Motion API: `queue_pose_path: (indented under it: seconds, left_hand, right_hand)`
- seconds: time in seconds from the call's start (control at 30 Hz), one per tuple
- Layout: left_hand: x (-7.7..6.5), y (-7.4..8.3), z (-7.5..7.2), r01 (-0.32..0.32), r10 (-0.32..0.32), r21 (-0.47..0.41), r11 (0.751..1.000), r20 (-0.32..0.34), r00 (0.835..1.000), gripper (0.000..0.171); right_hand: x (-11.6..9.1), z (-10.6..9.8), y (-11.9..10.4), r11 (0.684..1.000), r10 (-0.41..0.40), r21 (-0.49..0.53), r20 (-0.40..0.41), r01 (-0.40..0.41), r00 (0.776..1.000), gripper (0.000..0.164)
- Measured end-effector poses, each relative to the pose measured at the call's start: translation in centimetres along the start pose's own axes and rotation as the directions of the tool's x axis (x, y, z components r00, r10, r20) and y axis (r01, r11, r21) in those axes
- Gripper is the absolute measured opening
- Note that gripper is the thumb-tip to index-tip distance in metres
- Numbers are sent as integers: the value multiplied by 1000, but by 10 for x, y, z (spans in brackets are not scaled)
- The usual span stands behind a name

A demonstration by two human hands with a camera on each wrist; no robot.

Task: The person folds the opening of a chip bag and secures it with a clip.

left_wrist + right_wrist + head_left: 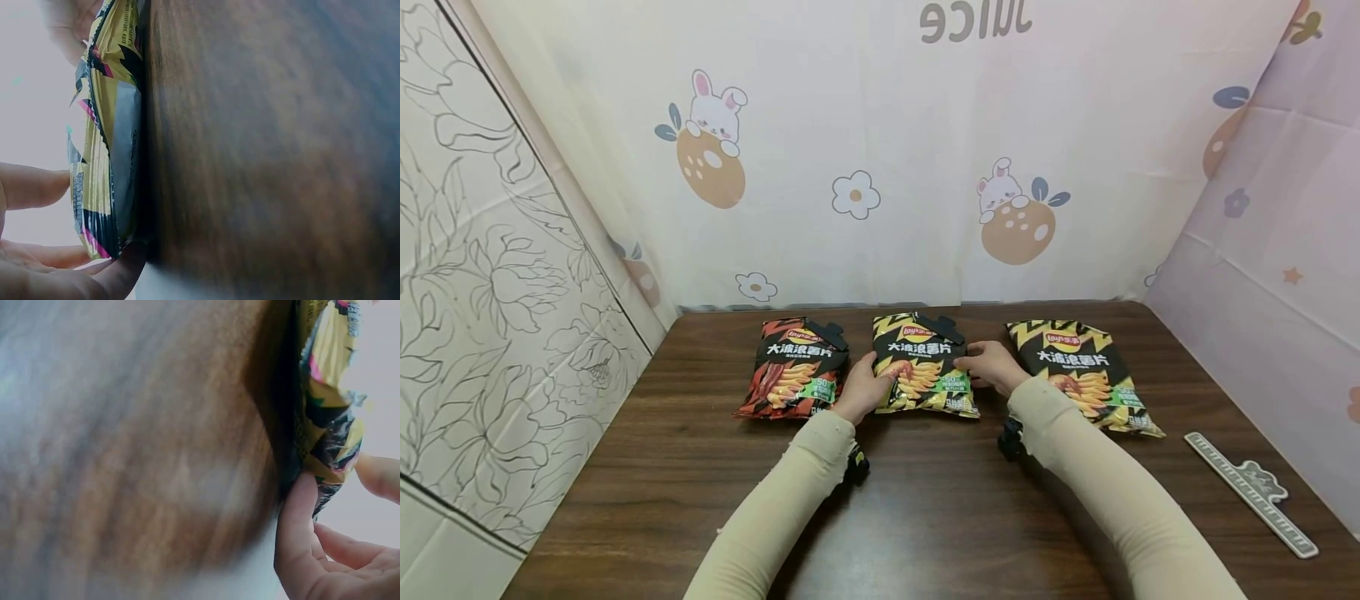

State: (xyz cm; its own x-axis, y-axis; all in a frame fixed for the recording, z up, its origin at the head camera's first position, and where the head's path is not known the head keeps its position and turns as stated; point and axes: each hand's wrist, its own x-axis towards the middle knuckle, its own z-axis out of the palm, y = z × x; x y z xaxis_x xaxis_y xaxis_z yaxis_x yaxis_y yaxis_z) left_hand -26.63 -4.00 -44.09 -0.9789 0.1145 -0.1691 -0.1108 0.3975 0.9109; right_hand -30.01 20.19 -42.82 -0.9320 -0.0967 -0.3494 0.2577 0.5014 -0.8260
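Note:
The middle bag of potato chips [920, 371], yellow and black, lies on the table between my two hands. At its left edge my left hand [863, 390] grips it; in the left wrist view the thumb [34, 186] lies on one face and fingers reach under the other. My right hand [995, 367] pinches the right edge, and the right wrist view shows a fingertip [301, 494] against the bag's underside with the thumb [380, 477] on the opposite face. A black clip [942, 327] sits across this bag's upper right corner.
Left of it lies a red and black chip bag [793, 371] with another black clip [827, 333] at its corner. A second yellow and black chip bag [1082, 379] lies to the right. Near the table's right edge is a long grey clip-like bar [1251, 493]. A printed curtain [910, 242] hangs behind.

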Motion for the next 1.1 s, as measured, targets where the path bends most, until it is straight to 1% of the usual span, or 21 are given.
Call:
queue_pose_path:
  seconds: [0.2, 0.37, 0.47, 0.63, 0.77, 0.87, 1.0, 1.1]
  left_hand:
    - [0, -1, 0, -22, 22, -8, 1000, 15, 1000, 69]
    - [-3, 2, 1, -54, 53, 34, 998, 10, 999, 71]
    - [-7, 6, 1, -84, 84, 76, 994, 9, 996, 72]
    - [-12, 10, 7, -147, 147, 104, 984, 1, 989, 70]
    - [-16, 14, 15, -215, 220, 112, 970, -33, 975, 67]
    - [-20, 18, 22, -278, 282, 95, 956, -41, 958, 66]
    - [-27, 22, 32, -352, 352, 49, 935, 2, 936, 65]
    - [-31, 23, 39, -384, 383, 34, 923, 43, 923, 64]
  right_hand:
    - [-1, -3, 2, 1000, -10, 8, -4, 10, 1000, 63]
    - [-4, -8, 3, 1000, -21, 10, -1, 21, 1000, 56]
    - [-7, -12, 2, 999, -26, 18, 3, 26, 1000, 52]
    - [-15, -21, -2, 999, -49, 17, 14, 48, 999, 51]
    - [-22, -30, -3, 998, -68, 3, 11, 68, 998, 54]
    - [-27, -38, -2, 997, -76, -5, -1, 76, 997, 55]
    - [-33, -51, 2, 993, -105, -49, -4, 105, 994, 58]
    - [-39, -63, 5, 987, -133, -90, -10, 132, 991, 63]
